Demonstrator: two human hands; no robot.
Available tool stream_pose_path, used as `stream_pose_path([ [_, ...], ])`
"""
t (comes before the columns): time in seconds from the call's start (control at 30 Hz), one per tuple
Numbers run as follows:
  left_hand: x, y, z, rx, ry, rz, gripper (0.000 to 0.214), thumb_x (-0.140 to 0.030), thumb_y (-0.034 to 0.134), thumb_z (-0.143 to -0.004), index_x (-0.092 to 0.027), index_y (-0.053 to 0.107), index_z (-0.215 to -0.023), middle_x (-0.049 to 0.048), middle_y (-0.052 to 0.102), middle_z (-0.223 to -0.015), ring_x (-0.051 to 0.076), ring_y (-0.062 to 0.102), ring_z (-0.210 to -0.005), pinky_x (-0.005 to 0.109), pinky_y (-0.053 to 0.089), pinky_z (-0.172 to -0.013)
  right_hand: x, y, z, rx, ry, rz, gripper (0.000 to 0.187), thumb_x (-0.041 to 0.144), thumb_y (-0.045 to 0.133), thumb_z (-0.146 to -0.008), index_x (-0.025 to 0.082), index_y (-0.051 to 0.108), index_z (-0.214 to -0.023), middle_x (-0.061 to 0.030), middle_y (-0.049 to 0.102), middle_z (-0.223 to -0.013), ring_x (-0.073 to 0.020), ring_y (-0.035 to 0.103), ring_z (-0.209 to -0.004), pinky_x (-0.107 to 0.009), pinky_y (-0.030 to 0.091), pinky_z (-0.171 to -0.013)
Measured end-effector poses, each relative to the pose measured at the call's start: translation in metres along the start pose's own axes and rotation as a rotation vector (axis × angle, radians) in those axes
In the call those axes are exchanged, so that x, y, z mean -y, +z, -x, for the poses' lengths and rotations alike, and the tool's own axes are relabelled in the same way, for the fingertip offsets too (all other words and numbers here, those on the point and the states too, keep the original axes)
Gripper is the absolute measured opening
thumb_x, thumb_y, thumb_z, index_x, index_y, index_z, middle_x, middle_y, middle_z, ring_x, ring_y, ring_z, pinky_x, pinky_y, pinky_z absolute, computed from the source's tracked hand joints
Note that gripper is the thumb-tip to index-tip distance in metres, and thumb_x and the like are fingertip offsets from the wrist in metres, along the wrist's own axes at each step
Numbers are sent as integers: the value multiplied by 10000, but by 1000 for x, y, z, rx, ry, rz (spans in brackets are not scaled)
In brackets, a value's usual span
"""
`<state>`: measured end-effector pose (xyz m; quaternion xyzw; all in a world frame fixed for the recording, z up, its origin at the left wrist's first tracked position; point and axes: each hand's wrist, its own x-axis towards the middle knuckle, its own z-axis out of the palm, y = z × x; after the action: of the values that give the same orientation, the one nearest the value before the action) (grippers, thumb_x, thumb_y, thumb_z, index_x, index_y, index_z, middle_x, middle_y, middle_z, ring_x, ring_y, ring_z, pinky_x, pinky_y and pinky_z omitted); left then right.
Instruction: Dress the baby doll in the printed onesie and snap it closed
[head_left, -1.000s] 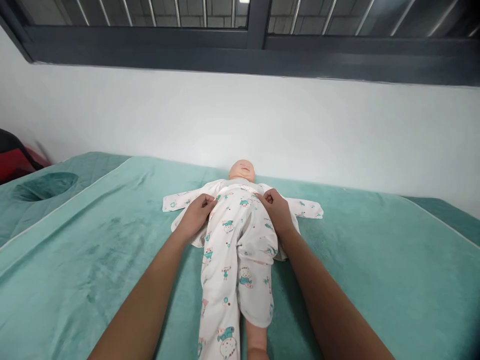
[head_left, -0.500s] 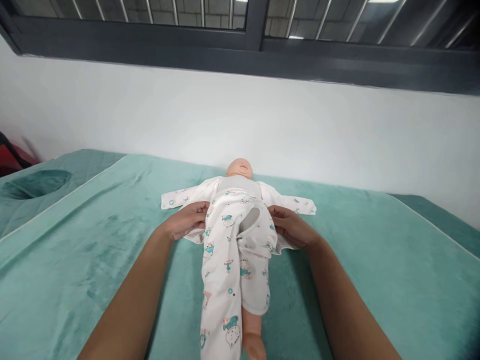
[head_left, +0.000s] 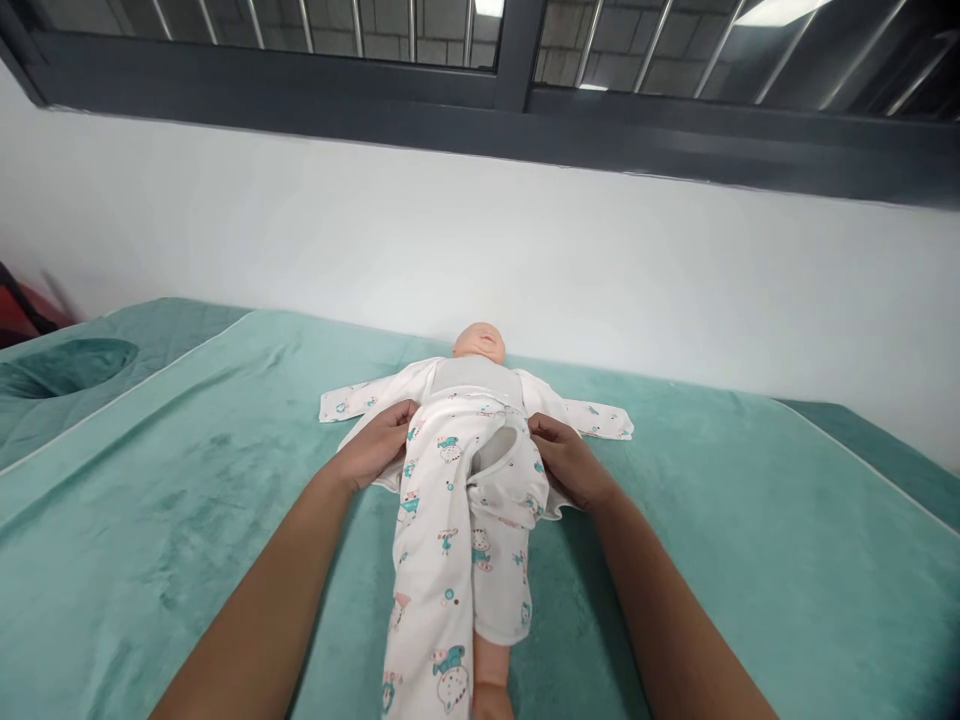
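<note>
The doll (head_left: 477,376) lies face up in the middle of the green cover (head_left: 712,540), its long axis running from the wearer to the wall (head_left: 300,220), head at the wall end, printed sleeves spread sideways. At its hips, the left hand (head_left: 384,438) and right hand (head_left: 564,452) flank the printed trousers (head_left: 433,520), fingers bent in against the cloth; their tips are partly hidden, so I cannot tell whether they pinch it. The longer trouser leg runs out of view below the doll's waist; beside it, a bare foot (head_left: 492,698) is cut off. Beyond the doll's head, a dark-framed barred window (head_left: 420,105) tops the white wall.
</note>
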<state>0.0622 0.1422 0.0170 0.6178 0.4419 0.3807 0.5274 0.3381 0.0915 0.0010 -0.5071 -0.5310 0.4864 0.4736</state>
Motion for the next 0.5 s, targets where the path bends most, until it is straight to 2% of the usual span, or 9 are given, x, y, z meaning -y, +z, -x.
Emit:
stream_pose_path([
  [0.07,0,2,-1,24,-25,-5,226,-363,666,-685,-185,593,-803,-12,610,-751,157,543,-719,275,454,-643,-3,3,-3,-79,-57,112,220,299,620,-747,206,437,-670,65,399,-611,-97,332,-570,-224,260,-518],
  [0.23,3,9,-5,-60,-32,-24,170,-195,621,-642,-182,550,-795,-27,604,-785,138,520,-720,248,412,-645,-6,11,-10,-287,-120,274,167,270,548,-730,223,398,-674,57,384,-613,-119,340,-585,-235,273,-514],
  [0.4,3,13,-6,-111,9,-60,123,-181,571,-666,-186,540,-785,-22,592,-789,147,506,-740,252,409,-654,-10,12,-16,-323,-101,308,123,279,524,-727,244,414,-769,55,440,-616,-140,407,-568,-254,332,-522],
  [0.5,2,12,-5,-99,23,-68,99,-187,557,-687,-188,538,-784,-21,585,-790,149,497,-743,250,405,-653,-15,10,-17,-284,-115,343,155,307,507,-755,258,420,-873,56,479,-629,-151,444,-552,-263,359,-516],
])
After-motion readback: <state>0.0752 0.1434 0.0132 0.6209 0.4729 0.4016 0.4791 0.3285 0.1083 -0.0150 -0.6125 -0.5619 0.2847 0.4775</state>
